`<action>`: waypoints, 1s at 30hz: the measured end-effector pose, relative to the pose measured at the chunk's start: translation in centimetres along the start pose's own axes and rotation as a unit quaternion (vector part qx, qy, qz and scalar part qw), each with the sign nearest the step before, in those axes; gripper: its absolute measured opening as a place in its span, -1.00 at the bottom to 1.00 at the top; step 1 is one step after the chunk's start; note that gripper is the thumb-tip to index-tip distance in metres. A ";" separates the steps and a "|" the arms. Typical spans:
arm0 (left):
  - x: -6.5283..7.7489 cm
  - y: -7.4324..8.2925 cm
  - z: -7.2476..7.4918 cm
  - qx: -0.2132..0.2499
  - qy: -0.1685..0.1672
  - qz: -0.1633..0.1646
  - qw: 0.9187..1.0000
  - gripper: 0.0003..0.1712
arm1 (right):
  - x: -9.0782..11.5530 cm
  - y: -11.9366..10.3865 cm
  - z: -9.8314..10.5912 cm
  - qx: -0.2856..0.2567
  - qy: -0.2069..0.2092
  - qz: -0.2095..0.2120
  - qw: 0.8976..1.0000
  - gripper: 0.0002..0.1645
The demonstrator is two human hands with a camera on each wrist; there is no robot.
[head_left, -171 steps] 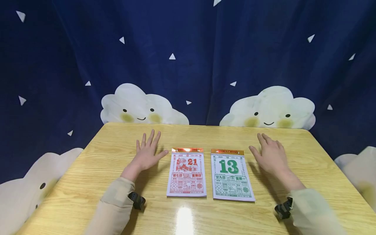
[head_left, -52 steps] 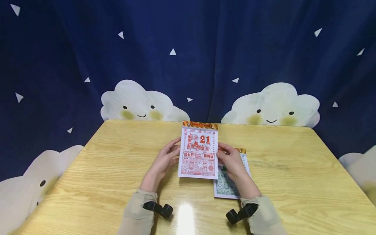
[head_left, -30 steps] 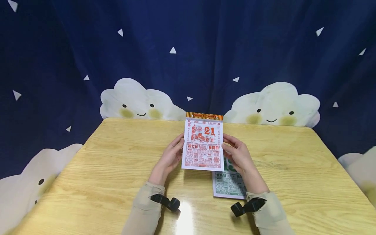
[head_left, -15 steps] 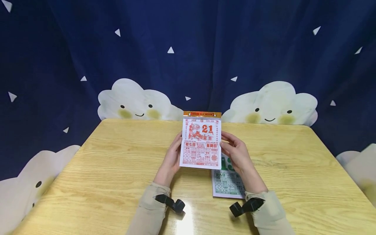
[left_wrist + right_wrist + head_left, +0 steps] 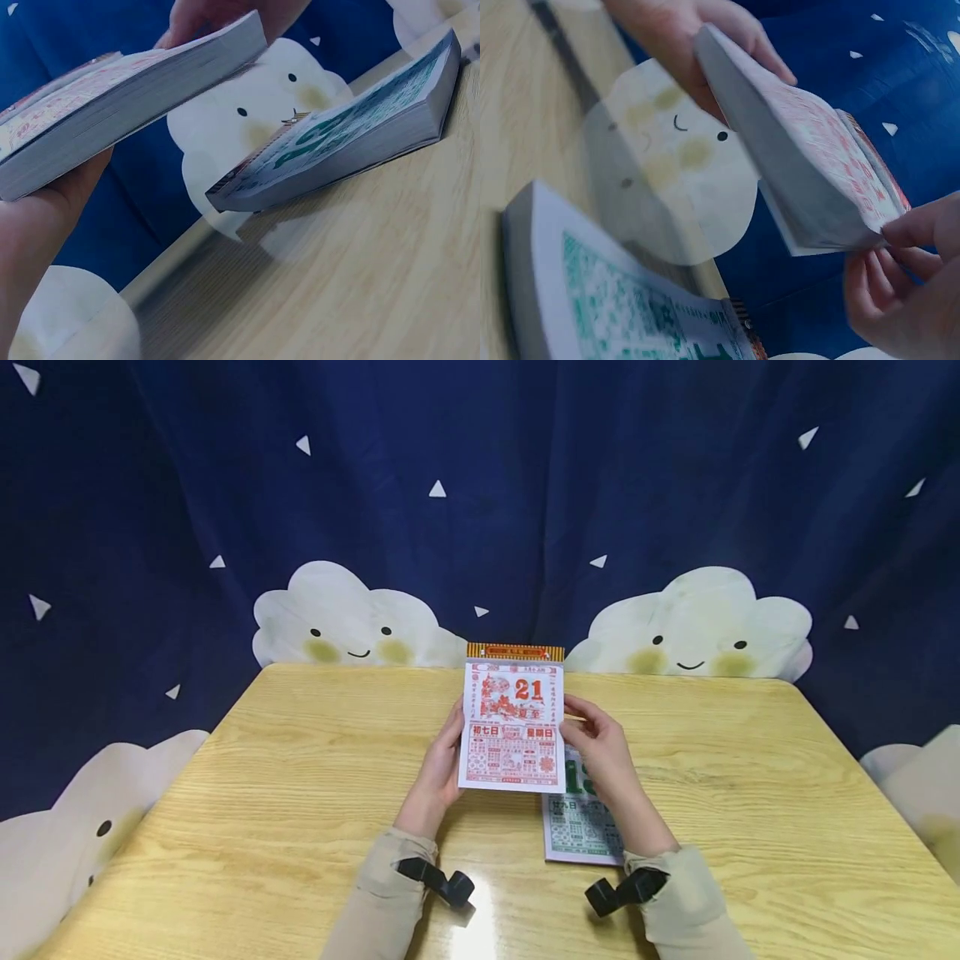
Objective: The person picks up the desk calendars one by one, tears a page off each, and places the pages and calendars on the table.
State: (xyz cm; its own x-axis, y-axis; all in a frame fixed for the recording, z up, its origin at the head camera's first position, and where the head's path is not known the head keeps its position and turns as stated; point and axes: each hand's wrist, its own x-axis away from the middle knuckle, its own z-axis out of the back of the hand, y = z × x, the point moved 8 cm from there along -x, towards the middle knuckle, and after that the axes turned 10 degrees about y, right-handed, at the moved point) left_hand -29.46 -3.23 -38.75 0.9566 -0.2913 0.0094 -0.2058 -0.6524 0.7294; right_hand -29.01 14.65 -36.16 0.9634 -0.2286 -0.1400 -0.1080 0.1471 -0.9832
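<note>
A thick tear-off calendar point(image 5: 513, 727) with red print and the number 21 is held up above the table, its gold-striped header at the far end. My left hand point(image 5: 435, 772) grips its left side, the palm beneath the block in the left wrist view point(image 5: 45, 225). At the right edge my right hand point(image 5: 609, 758) pinches the pages, with the thumb point(image 5: 915, 225) on the front and the fingers behind. There the right wrist view shows the page block bent and spread apart. Most of the left fingers are hidden behind the calendar.
A second calendar point(image 5: 581, 833) in green print lies on the wooden table point(image 5: 262, 810), partly covered by the right hand and the raised calendar. Behind the table hangs a dark blue curtain point(image 5: 420, 427) with cloud and triangle patterns. Both wrists wear small black cameras.
The red calendar, first lying left of the green one between two open hands, has been lifted and brought over it. Over the last half second the hands have barely moved; the right thumb has shifted slightly.
</note>
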 end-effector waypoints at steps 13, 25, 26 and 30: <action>0.0 0.3 0.0 0.009 0.007 -0.012 1.000 -0.44 | 4.8 -5.7 -3.6 0.185 -0.090 0.471 0.858 -0.71; -0.1 0.1 0.3 0.011 0.015 -0.015 1.000 -0.44 | 6.2 -4.9 -5.7 0.332 -0.138 0.513 0.779 -0.77; -0.1 0.1 0.3 0.011 0.018 -0.014 1.000 -0.44 | 6.2 -4.9 -5.7 0.334 -0.138 0.513 0.779 -0.80; -0.2 -0.1 0.4 0.011 0.025 -0.010 1.000 -0.45 | 6.3 -4.9 -5.7 0.337 -0.135 0.512 0.779 -0.88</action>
State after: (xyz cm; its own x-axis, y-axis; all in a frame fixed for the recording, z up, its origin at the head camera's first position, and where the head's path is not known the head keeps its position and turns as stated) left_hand -29.67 -3.39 -39.04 0.9696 -0.2429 0.0286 -0.1897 -0.6729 0.7150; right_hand -23.86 6.99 -32.93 0.4842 0.5375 -0.6904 -0.7870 0.6124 -0.0751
